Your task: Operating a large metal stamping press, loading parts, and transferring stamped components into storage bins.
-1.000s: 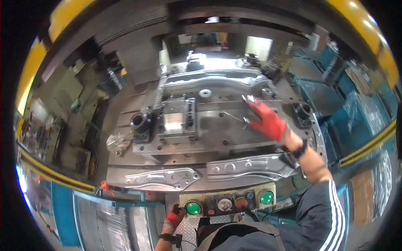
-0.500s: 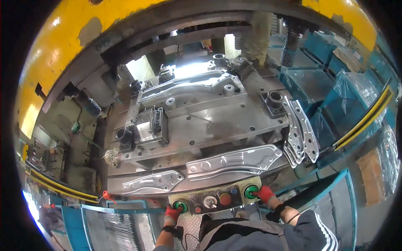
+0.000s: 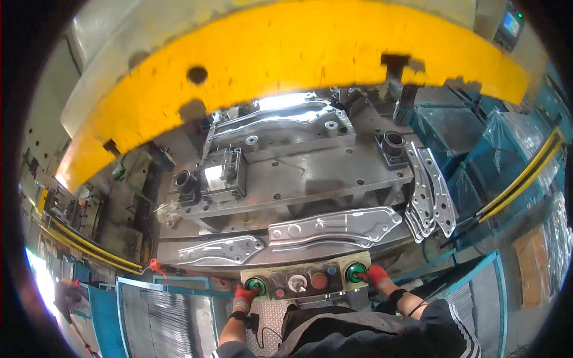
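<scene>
A round green button (image 3: 253, 283) is touched by the red-gloved left hand (image 3: 246, 294), and a matching green button (image 3: 354, 271) by the red-gloved right hand (image 3: 377, 276), at opposite ends of a beige-and-black control box (image 3: 273, 273). Whether the fingers are parted cannot be told. Along the front edge of the grey steel bed (image 3: 171, 254), two silver stamped-metal panels (image 3: 334, 228) are laid, a narrow strip being left before them. Any lettering on the small lit screen (image 3: 511, 24) is too small to be read. The bed's rear edge is partly hidden by a thick, curved yellow metal beam (image 3: 286, 56).

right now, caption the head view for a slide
Gloved left hand and right hand at green buttons, metal panels beyond.
</scene>
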Available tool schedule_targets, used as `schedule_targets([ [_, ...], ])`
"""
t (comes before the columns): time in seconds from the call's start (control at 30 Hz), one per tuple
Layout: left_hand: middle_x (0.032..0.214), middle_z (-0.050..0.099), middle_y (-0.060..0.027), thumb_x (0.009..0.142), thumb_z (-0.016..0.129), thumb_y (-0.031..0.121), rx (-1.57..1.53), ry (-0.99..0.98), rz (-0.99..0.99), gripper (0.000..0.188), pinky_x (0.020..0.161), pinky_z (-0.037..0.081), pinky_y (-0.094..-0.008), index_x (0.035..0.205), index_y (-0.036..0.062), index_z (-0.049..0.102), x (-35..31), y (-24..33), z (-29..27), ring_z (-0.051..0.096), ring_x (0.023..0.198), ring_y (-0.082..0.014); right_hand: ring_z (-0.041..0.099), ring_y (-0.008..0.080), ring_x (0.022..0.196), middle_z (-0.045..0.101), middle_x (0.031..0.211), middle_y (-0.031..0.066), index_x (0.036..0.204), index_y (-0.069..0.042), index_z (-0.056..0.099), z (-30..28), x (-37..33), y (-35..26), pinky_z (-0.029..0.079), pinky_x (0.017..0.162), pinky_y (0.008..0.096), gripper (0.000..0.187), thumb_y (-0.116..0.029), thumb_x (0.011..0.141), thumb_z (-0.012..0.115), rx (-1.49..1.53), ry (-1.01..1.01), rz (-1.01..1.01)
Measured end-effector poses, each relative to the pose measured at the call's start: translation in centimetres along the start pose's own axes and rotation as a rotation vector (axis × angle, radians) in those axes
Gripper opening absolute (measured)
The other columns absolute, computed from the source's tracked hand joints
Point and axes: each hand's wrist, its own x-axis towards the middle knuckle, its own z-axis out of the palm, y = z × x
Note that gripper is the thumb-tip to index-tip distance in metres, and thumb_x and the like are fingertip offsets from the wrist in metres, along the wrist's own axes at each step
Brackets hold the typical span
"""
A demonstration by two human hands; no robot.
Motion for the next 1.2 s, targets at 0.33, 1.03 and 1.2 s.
schedule_targets([
  [0.33,0.128,0.056,-0.0221,0.074,0.077,0.037,0.092,0.011,-0.024,0.082,0.097,0.045,-0.0363,0.132,-0.0072,0.04,1.7,-2.1,0.3,0.055,0.118,-0.0299,0.066,0.0379,0.081,0.067,0.084,0.0252,0.088,0.004,0.068,0.9,0.3,0.7,0.049,0.071,0.0451,0.059,-0.053,0.074,0.071,0.059,0.026,-0.009],
  [1.03,0.128,0.051,-0.0232,0.069,0.077,0.028,0.389,0.263,0.604,0.084,0.102,0.037,-0.0462,0.139,0.0014,0.038,-4.8,12.1,-2.8,0.049,0.116,-0.0399,0.046,0.0396,0.115,0.045,0.13,0.0245,0.143,-0.015,0.038,-9.2,5.8,-20.6,0.034,0.097,0.0557,0.086,-0.036,0.07,0.075,-0.95,0.209,-0.768],
  [1.2,0.12,0.057,-0.0203,0.073,0.075,0.023,0.103,-0.166,1.076,0.063,0.095,0.043,-0.0459,0.128,0.0035,0.052,-8.6,22.5,-2.4,0.054,0.11,-0.0393,0.05,0.04,0.106,0.05,0.118,0.0251,0.13,-0.019,0.055,-11.2,1.6,-22.4,0.039,0.092,0.0497,0.072,-0.036,0.064,0.077,-0.723,0.312,-0.798],
])
